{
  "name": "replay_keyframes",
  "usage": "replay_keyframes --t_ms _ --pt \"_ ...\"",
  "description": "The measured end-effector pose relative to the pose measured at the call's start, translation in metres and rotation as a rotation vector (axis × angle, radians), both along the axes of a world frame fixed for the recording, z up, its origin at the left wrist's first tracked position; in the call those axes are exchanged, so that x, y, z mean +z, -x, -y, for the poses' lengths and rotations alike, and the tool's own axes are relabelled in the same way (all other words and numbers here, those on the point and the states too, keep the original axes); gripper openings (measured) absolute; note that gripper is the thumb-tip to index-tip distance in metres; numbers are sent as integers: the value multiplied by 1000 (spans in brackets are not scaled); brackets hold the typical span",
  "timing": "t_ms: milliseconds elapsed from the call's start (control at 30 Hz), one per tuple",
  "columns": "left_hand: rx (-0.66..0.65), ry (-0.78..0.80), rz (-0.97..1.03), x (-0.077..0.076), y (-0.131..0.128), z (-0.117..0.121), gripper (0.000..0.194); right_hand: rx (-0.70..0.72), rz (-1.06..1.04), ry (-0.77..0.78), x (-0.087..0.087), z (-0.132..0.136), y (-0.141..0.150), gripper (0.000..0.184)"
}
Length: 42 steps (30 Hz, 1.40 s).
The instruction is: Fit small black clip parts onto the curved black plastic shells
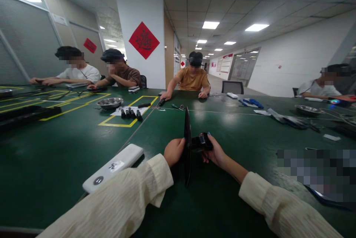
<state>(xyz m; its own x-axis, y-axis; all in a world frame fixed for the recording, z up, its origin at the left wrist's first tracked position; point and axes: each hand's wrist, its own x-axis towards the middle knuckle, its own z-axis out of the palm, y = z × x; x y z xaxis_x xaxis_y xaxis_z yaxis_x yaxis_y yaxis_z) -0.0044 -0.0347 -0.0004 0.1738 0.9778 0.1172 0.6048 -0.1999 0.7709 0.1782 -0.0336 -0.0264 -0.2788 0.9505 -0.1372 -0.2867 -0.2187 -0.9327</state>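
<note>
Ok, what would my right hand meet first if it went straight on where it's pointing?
Your right hand already holds the black block; past that, probably the thin black panel, though it's nearly edge-on and depth is unclear.

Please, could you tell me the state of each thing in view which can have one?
Left hand: holding dark panel
dark panel: upright, edge-on
Right hand: gripping black part
black part: beside panel; whether joined, unclear
white device: lying flat
left metal bowl: upright, contents unclear
short black pieces: standing
ceiling lights: on
</note>
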Motion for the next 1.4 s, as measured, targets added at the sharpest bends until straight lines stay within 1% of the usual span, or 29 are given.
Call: replay_keyframes --t_ms 200,367,533,633,767,900,1033,1400 --pt "-11 0 -29 2 0 0 39 3 15 -11 -2 0 0 55" --pt "-4 15 -92 2 0 -1 39 4 25 -6 -1 0 0 54" --pt "-35 -38 -117 -3 2 -4 39 -7 26 16 1 1 1 50" --pt "-38 -34 -101 -4 2 -5 40 0 22 8 0 1 0 48" --pt "-26 -8 -67 -1 1 -3 40 2 26 11 -2 1 0 45" --pt "-40 -20 -47 1 0 -2 37 3 24 4 -2 -1 0 45" --pt "-46 -29 -31 0 1 -2 40 1 17 1 -2 -1 0 42" --pt "-32 -8 -6 -3 0 -3 37 -10 25 -5 -2 -1 1 46"
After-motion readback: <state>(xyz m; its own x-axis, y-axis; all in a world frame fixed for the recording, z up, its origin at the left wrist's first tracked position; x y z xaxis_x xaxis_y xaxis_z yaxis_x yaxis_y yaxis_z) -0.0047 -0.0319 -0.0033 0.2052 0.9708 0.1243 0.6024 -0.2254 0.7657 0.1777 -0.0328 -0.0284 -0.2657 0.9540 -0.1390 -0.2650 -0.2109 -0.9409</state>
